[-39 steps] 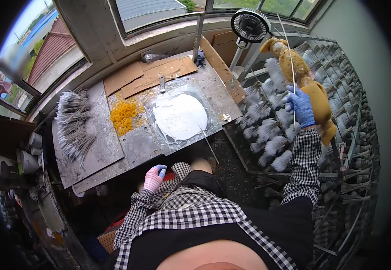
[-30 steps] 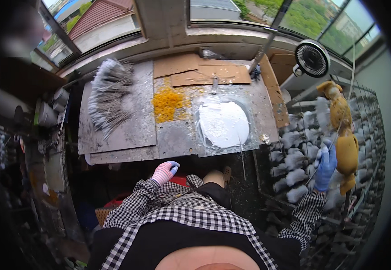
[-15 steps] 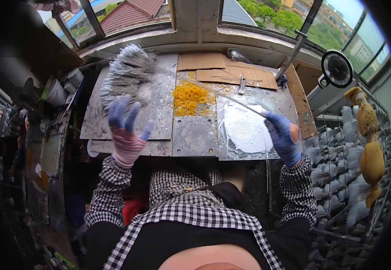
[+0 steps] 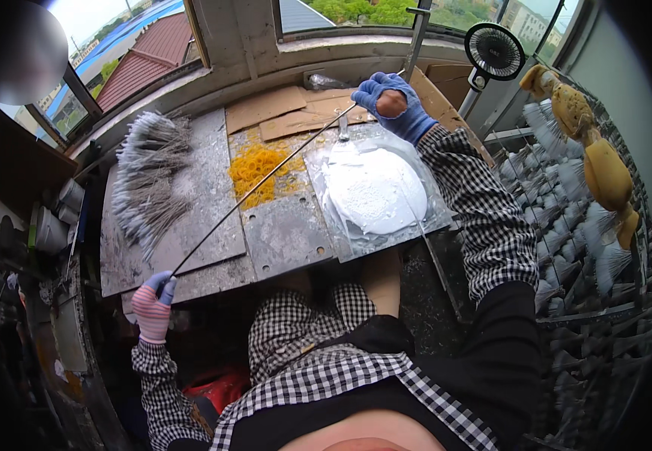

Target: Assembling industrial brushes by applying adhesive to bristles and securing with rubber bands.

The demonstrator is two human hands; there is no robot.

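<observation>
At the near left, the left hand point(image 4: 153, 308) pinches one end of a thin rod point(image 4: 191, 258) that slants over the table point(image 4: 285, 233) to the far right. Under it, yellow rubber bands point(image 4: 252, 177) lie between a stick bundle point(image 4: 149, 177) on the left and white paste point(image 4: 375, 188) on the right; farther, the right hand point(image 4: 397, 107) grips the rod.

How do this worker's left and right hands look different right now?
The left hand wears a pink-striped glove with bluish fingertips; the right hand wears a blue glove.
The right glove has a hole showing bare skin; no such hole shows on the left.
The left hand is near the worktable's front edge; the right is farther forward.
Both hold the same thin rod.
</observation>
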